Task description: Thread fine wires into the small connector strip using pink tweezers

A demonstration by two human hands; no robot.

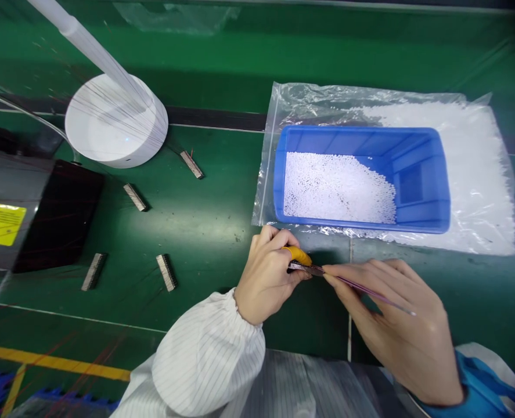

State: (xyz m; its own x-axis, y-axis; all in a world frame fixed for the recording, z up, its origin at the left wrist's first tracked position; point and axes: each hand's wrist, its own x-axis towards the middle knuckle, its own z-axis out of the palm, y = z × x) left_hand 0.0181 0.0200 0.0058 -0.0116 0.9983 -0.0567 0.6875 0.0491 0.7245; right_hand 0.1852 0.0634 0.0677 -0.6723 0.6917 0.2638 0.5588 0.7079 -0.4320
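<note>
Nearest the camera, just in front of the blue bin [418,223], the two hands meet over the green mat [205,220]. The left hand [266,278], coming out of a white striped sleeve [205,360], is closed around a small part [303,267], with an orange finger cot [298,254] on the fingertip pressing it. The right hand [403,325] pinches a thin rod [370,293], like a fine tweezer or probe, whose tip touches the part. Both hands are thus clamped on something and joined at that one spot. The contact point is tiny, so a slight tremor or too much push could, I judge, slip the tip off, flick the part away onto the mat, or prick the covered finger. Left of the bin, well apart from the hands, four small comb-like strips [166,271] lie scattered on the mat. The bin itself holds a heap of white beads [335,188] and sits on a clear plastic bag [479,174] with more beads in it; a careless elbow could nudge it and spill them. Far left of the bin stand a black box with a yellow label [0,222] and a round white lamp base [115,125].
</note>
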